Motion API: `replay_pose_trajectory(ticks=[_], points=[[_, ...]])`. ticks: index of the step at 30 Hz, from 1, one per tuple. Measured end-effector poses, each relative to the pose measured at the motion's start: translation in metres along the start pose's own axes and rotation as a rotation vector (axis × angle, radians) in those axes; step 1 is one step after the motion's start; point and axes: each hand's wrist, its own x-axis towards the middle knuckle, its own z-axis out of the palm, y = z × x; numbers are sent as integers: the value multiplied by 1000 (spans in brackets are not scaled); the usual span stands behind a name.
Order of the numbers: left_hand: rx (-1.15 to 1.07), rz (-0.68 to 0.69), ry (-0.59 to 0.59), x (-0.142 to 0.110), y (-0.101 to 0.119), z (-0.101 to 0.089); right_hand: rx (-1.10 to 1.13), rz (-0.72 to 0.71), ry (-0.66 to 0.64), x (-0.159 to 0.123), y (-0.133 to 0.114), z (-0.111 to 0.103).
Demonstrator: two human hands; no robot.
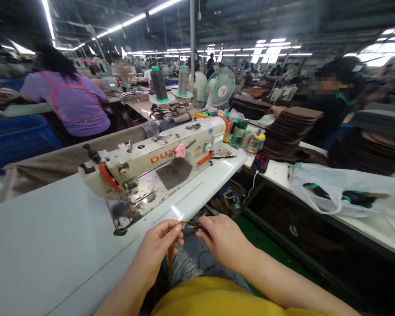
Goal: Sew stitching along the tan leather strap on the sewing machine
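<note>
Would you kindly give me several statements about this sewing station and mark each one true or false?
1. The left hand and right hand are close together, in front of the sewing machine. True.
2. The left hand is empty. False: it holds a thin brown strip.
3. A white cable leads from the phone. True.
4. The sewing machine's body is mostly black. False: it is mostly off-white.
5. A green fan stands beyond the sewing machine. True.

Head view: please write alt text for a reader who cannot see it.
The left hand pinches a brown strip and the right hand holds an unclear dark object, close together beside a white sewing machine. Around are a co-worker in purple, a green fan and stacked brown pieces.
</note>
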Motion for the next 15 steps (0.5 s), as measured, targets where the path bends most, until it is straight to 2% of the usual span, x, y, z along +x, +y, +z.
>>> replay_pose_trajectory(ticks=[9, 15], points=[[123, 4, -105, 4, -11, -3, -134, -61, 65, 6, -9, 7], [165, 76, -103, -5, -2, -4, -96, -95, 124, 5, -7, 13]])
